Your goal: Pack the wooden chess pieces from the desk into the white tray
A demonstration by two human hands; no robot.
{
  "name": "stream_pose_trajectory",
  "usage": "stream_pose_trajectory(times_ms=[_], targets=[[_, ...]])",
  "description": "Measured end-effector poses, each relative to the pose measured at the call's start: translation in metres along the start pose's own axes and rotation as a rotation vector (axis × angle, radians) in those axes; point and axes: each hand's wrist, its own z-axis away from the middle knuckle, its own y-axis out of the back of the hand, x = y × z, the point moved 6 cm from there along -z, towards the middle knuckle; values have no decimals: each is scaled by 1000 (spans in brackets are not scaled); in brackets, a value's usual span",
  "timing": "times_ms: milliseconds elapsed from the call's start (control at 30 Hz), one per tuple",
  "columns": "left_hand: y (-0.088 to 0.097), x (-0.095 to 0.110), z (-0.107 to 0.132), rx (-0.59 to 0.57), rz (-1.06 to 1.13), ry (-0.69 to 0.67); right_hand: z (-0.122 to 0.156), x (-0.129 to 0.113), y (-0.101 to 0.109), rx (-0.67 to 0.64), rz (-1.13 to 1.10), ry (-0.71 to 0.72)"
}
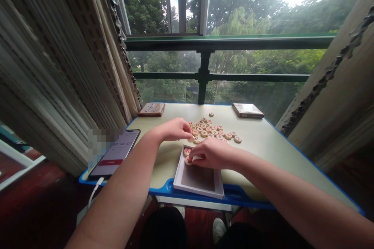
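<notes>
Left hand (175, 129) just beyond open box (201, 181), grip pinching 1 round piece (191, 139). Right hand (214, 153) over box, fingertips at 1 of 2 inside pieces (187, 151), far-left corner; can't tell if grip closed. Loose pieces (208, 129) on table (263, 159) beyond box; phone (117, 153) left of box.

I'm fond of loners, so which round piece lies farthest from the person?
The lone piece beyond the cluster, nearest the far edge of the table; a strip of tabletop separates it from the others.
</notes>
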Motion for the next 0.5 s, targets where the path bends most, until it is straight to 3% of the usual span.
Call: stream_pose_trajectory(times_ms=[300, 500], targets=[[-4, -1, 5, -93, 44, 99, 0, -5, -4, 15, -35, 48], [-5, 2, 5, -115, 56, 81, 0, -10, -8, 79, -60, 180]])
